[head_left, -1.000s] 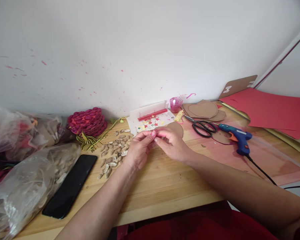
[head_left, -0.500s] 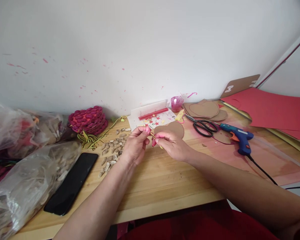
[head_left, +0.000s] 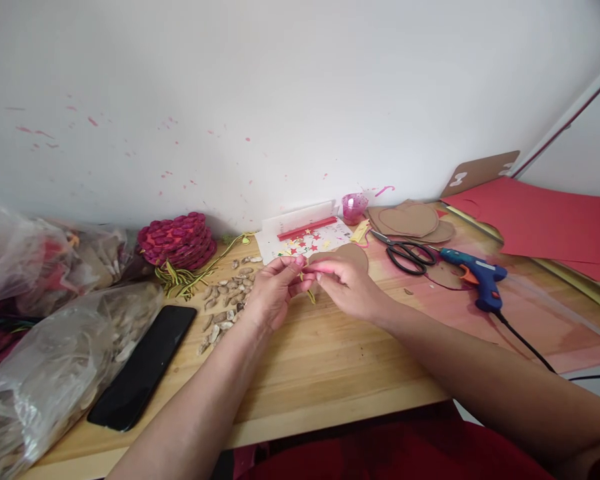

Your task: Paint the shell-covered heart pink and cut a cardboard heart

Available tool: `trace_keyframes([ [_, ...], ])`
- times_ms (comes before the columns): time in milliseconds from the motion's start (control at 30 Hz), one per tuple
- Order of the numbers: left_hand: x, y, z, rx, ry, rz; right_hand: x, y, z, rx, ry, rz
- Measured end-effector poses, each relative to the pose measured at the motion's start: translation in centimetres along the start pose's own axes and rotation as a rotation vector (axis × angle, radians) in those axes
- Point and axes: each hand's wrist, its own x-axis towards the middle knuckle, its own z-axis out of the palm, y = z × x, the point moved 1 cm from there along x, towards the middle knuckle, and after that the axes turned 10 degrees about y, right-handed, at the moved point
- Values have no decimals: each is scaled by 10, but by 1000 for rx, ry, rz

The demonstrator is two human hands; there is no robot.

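Note:
Over the middle of the wooden table, my left hand pinches a thin yellow-green cord between thumb and fingers. My right hand meets it from the right, its fingers also closed on the cord. A short end of the cord hangs down between the hands. Just behind them lies a brown cardboard heart, partly covered by my right hand. Peanut shells are spread to the left of my left hand. Behind the hands, small red and gold stars rest on white paper.
Black scissors and a blue glue gun lie right. A phone, plastic bags and a magenta stack with cords are left. Behind stand a pink cup, cardboard hearts and red sheets.
The fingers of both hands have shifted slightly around the cord, and its end now hangs down between them. My right fingertips have moved a little. The things on the table have stayed put.

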Motion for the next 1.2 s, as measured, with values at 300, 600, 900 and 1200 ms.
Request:
trace_keyframes([
  [300,-8,1,5,81,3,2,3,8,3,437,-81,407],
  [600,-14,-6,10,110,-9,30,-2,3,7,584,-209,562],
  [900,-8,4,5,77,46,102,6,6,-4,415,27,446],
  [1200,-11,-1,7,107,4,66,2,4,3,391,-31,371],
])
